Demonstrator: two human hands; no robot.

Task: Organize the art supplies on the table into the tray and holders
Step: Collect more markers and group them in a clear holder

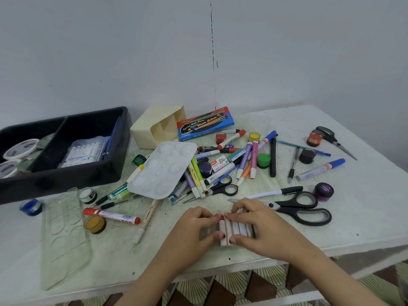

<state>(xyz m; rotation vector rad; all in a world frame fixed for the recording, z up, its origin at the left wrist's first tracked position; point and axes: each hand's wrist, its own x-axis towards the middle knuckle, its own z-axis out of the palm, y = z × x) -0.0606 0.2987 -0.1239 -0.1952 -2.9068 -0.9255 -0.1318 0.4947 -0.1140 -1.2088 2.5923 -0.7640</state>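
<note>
I see the left hand and right hand pinching a row of crayons, fingers curled over the far ends and thumbs on the near ends. Black scissors lie just right of the right fingers.

Tray: black plastic, smooth, a dull sheen noted; holder: cream plastic, matt. Palette: white plastic, glossy, highlights seen on the wells; stencil sheet: clear plastic. Scissors: metal blades are fitted with black plastic handles; crayons are covered in matt pale wrapping; table: a speckled, scuffed top is recorded.
</note>
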